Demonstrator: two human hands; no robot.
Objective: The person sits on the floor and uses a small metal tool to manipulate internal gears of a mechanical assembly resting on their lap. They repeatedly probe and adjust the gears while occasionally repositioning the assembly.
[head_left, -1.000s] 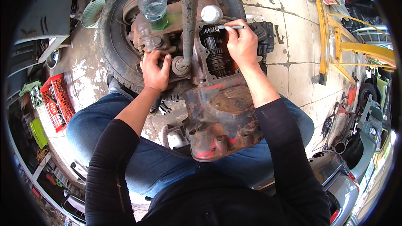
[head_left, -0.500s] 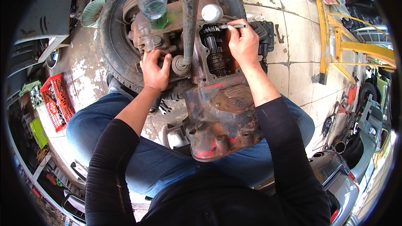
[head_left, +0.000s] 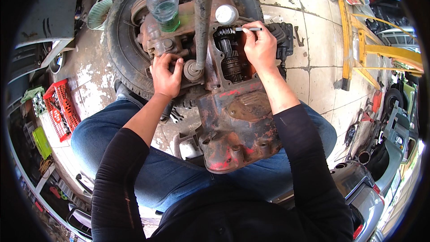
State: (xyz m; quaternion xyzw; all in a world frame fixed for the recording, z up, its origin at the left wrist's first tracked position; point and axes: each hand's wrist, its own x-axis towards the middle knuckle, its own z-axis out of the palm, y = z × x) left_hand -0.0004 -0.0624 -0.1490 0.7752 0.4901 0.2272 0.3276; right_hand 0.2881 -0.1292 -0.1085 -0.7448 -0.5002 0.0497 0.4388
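L. hand (head_left: 166,74) is clenched on gearbox (head_left: 233,112) fitting beside shaft (head_left: 202,18). A thin tool (head_left: 249,29) is gripped by R. hand (head_left: 260,48) over gears (head_left: 229,54).

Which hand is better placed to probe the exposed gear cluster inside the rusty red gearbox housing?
Right. The right hand already holds a thin metal tool over the gear cluster; the left hand grips the housing beside the vertical steel shaft.
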